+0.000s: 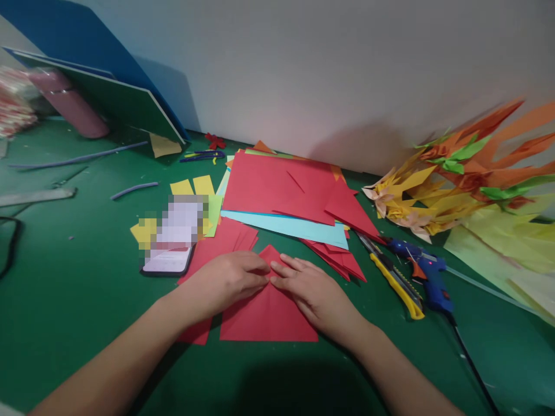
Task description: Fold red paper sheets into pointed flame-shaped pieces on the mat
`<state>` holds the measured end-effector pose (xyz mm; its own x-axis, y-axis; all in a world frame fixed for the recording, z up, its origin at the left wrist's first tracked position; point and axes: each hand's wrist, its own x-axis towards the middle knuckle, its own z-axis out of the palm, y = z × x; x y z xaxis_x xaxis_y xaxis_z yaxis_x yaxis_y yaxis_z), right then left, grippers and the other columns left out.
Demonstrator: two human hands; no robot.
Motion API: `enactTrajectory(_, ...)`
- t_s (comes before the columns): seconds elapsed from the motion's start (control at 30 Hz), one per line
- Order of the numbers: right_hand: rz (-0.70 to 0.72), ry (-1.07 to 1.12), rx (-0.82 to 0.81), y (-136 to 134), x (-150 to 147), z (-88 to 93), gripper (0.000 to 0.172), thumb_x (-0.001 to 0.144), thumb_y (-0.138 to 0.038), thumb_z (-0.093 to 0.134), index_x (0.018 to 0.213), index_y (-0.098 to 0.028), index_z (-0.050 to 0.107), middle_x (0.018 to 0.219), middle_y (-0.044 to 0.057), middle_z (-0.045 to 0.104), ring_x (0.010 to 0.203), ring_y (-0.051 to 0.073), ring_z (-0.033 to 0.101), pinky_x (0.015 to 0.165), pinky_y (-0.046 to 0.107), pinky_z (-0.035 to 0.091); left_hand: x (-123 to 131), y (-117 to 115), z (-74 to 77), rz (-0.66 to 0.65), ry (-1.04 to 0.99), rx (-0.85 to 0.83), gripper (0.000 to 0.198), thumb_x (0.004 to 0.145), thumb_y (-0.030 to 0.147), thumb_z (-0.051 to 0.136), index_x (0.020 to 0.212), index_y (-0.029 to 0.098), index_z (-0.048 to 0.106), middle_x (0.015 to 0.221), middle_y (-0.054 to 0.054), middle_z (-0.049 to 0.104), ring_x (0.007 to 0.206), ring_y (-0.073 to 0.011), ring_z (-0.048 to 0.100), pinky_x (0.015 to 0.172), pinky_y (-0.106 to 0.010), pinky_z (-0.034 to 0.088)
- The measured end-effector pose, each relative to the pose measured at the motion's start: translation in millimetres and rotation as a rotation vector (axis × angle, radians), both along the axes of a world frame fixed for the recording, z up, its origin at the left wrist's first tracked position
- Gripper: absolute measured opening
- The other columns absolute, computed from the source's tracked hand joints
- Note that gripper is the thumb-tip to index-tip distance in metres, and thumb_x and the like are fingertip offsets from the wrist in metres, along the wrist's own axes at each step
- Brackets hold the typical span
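Observation:
A sheet of red paper lies on the green table with its two upper corners folded in to a point at the top. My left hand rests on its left slope, thumb and fingers closed together at the fold near the middle crease. Across from it my right hand lies on the right slope with fingers stretched out and slightly apart, pressing the fold. More red paper strips lie partly under my left hand and forearm. Folded red pieces sit just beyond my right hand.
Stacked red sheets lie against the wall. A phone rests on yellow papers at left. To the right are a yellow utility knife, a blue glue gun with cord, and paper flowers. A pink bottle stands back left.

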<state>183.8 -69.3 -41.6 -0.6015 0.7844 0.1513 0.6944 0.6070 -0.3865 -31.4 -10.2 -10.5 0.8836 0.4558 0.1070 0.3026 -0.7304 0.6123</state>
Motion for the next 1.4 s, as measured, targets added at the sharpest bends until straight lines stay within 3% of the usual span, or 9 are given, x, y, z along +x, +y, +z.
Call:
enactTrajectory(0.17, 0.001, -0.006, -0.007, -0.2, 0.1, 0.5, 0.040, 0.091, -0.008, 0.036, 0.121, -0.017, 0.061, 0.136, 0.009, 0.054, 0.132, 0.025, 0.042, 0.103, 0.046, 0.043, -1.1, 1.1, 1.8, -0.057, 0.024, 0.147, 0.025, 0.094, 0.008, 0.044, 0.091, 0.014, 0.069, 0.102, -0.009, 0.069, 0.097, -0.0159, 0.066, 0.089, -0.024, 0.052)
enactTrajectory(0.4, 0.000, -0.015, 0.003, -0.6, -0.6, 0.9, 0.042, 0.091, -0.007, 0.035, 0.123, -0.017, 0.060, 0.137, 0.009, 0.054, 0.132, 0.025, 0.042, 0.104, 0.046, 0.042, 0.6, -0.5, -0.6, -0.009, 0.007, 0.117, 0.026, 0.094, 0.008, 0.043, 0.091, 0.014, 0.069, 0.100, -0.008, 0.070, 0.094, -0.0137, 0.066, 0.086, -0.023, 0.053)
enactTrajectory(0.6, 0.000, -0.033, 0.015, -1.4, -2.3, 2.3, 0.042, 0.091, -0.006, 0.037, 0.124, -0.017, 0.059, 0.136, 0.010, 0.054, 0.132, 0.026, 0.042, 0.103, 0.047, 0.043, -0.3, 1.7, -2.0, -0.038, -0.026, 0.277, 0.028, 0.097, 0.016, 0.041, 0.092, 0.013, 0.069, 0.093, -0.008, 0.073, 0.094, -0.0202, 0.065, 0.089, -0.035, 0.052)
enactTrajectory(0.9, 0.005, -0.085, 0.050, -2.5, -2.7, 3.4, 0.045, 0.090, -0.006, 0.036, 0.125, -0.019, 0.060, 0.137, 0.008, 0.054, 0.132, 0.025, 0.043, 0.103, 0.046, 0.043, -1.6, 1.6, -9.5, 0.066, -0.030, 0.276, 0.027, 0.097, 0.014, 0.039, 0.090, 0.013, 0.065, 0.096, -0.009, 0.071, 0.084, -0.0176, 0.067, 0.075, -0.029, 0.054)
enactTrajectory(1.17, 0.005, -0.089, 0.141, -2.6, -1.8, -1.9, 0.045, 0.091, -0.006, 0.036, 0.124, -0.022, 0.062, 0.137, 0.007, 0.055, 0.131, 0.025, 0.045, 0.102, 0.045, 0.045, 0.6, 3.0, -9.6, 0.116, -0.011, 0.317, 0.022, 0.096, 0.017, 0.044, 0.087, 0.015, 0.065, 0.106, -0.010, 0.068, 0.098, -0.0202, 0.063, 0.091, -0.037, 0.049)
enactTrajectory(1.4, 0.013, -0.084, 0.142, -2.7, -1.8, -2.4, 0.044, 0.091, -0.008, 0.038, 0.126, -0.023, 0.060, 0.137, 0.007, 0.054, 0.131, 0.025, 0.044, 0.101, 0.046, 0.045, -3.9, 7.6, -12.3, 0.172, 0.189, 0.308, 0.013, 0.092, 0.027, 0.056, 0.099, 0.020, 0.064, 0.130, -0.006, 0.060, 0.119, -0.0248, 0.051, 0.102, -0.045, 0.037)
